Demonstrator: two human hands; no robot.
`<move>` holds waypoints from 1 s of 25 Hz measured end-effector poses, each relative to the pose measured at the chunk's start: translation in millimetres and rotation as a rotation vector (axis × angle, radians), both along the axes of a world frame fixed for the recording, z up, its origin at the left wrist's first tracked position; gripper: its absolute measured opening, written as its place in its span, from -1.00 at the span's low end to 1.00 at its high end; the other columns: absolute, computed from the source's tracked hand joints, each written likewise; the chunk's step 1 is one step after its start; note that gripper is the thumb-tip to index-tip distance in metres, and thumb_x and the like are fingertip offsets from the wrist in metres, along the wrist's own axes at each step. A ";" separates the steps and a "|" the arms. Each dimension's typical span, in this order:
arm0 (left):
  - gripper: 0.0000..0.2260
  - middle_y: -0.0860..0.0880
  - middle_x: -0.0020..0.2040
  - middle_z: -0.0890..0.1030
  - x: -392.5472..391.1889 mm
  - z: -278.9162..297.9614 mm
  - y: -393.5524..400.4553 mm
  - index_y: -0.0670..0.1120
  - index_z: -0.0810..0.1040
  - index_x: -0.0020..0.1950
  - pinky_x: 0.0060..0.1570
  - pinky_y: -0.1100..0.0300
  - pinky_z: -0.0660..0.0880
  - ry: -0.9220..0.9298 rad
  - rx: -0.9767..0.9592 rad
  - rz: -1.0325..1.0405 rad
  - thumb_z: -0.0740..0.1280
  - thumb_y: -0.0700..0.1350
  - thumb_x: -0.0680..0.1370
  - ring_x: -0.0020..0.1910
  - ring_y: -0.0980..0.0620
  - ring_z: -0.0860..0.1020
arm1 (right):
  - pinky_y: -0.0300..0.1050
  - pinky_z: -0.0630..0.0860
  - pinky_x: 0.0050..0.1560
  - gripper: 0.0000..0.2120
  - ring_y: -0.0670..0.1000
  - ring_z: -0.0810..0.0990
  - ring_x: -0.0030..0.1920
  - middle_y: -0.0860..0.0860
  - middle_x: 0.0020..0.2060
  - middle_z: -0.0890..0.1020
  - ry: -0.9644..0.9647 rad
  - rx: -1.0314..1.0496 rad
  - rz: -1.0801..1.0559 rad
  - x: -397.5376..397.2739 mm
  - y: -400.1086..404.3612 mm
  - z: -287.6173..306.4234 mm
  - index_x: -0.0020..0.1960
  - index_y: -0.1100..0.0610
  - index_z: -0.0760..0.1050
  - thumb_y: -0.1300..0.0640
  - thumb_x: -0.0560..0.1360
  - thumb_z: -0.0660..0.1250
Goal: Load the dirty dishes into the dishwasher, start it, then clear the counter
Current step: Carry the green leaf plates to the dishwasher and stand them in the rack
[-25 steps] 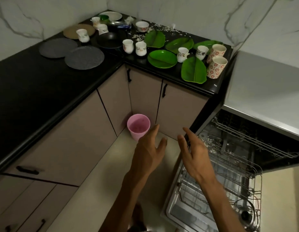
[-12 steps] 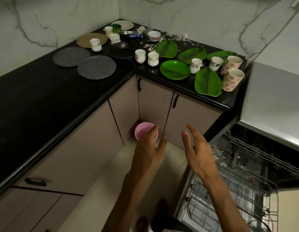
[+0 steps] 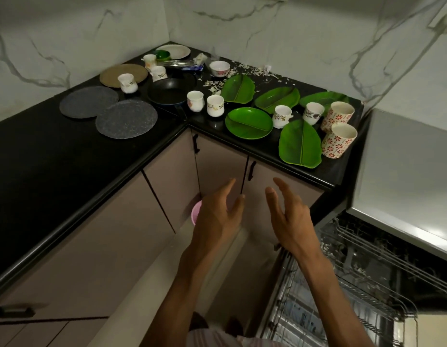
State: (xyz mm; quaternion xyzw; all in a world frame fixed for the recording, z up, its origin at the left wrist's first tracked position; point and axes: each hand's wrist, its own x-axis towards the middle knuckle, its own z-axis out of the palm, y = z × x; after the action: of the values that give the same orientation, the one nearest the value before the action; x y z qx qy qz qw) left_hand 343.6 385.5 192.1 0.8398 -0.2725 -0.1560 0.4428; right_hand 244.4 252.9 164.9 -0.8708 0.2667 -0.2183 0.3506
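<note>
Your left hand [image 3: 218,219] and right hand [image 3: 290,219] hover empty, fingers spread. Dishes crowd the counter [image 3: 42,156] corner; the dishwasher [image 3: 355,284] stands open.

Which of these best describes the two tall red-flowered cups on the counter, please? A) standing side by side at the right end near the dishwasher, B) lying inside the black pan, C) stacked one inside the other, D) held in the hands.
A: the two red-flowered cups stand upright together at the right end of the counter, next to the open dishwasher.
</note>
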 end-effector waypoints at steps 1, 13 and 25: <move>-0.52 -0.01 0.45 0.42 2.6 -1.1 -5.3 -0.03 0.30 0.50 0.25 0.24 0.37 0.008 -0.006 0.003 0.28 0.03 0.60 0.41 0.03 0.39 | 0.20 0.54 0.10 -0.40 0.23 0.62 0.05 0.16 0.21 0.59 0.010 0.007 0.005 2.8 -4.9 -1.1 0.46 0.05 0.28 -0.32 0.59 -0.01; -0.54 -0.12 0.40 0.47 117.8 -11.8 -72.5 -0.06 0.33 0.50 0.22 0.26 0.35 0.049 -0.010 -0.069 0.27 0.02 0.62 0.37 -0.04 0.44 | 0.06 0.45 0.29 -0.36 0.13 0.57 0.20 0.10 0.31 0.54 0.092 0.061 -0.080 91.5 -56.7 -16.7 0.48 0.04 0.28 -0.34 0.58 -0.02; -0.56 0.01 0.43 0.44 229.2 -30.1 -137.6 0.02 0.38 0.47 0.30 0.26 0.27 0.155 -0.006 -0.251 0.26 0.07 0.61 0.42 0.09 0.36 | 0.13 0.50 0.22 -0.41 0.02 0.51 0.28 0.06 0.20 0.59 0.016 0.046 -0.237 188.7 -96.0 -17.7 0.43 0.18 0.36 -0.23 0.61 0.08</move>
State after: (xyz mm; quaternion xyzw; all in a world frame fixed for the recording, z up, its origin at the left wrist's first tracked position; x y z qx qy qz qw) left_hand 572.8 247.9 162.0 0.7832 -0.3407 -0.2737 0.4423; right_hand 433.0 156.8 147.2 -0.8266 0.3755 -0.2450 0.3402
